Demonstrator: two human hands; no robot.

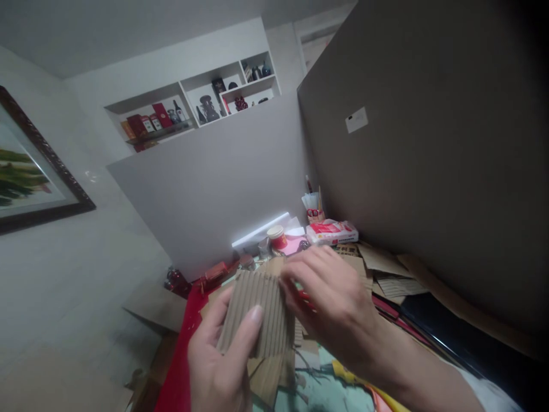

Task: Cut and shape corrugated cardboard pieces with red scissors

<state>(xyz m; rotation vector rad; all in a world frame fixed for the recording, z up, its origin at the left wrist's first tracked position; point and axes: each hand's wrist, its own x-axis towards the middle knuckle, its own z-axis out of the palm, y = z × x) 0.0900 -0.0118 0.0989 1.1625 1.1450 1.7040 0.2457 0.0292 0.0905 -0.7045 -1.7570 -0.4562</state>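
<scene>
Head view: the left hand [218, 372] clamps ribbed cardboard [274, 323] between thumb and fingers; the right hand [332, 286], fingers curled, is at its upper corner, grip unclear; a cup [277, 237] stands beyond both.

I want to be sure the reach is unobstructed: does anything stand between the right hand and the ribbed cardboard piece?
Nothing visible does. The right hand is at the upper right edge of the ribbed cardboard piece, which the left hand holds from the left.
</scene>
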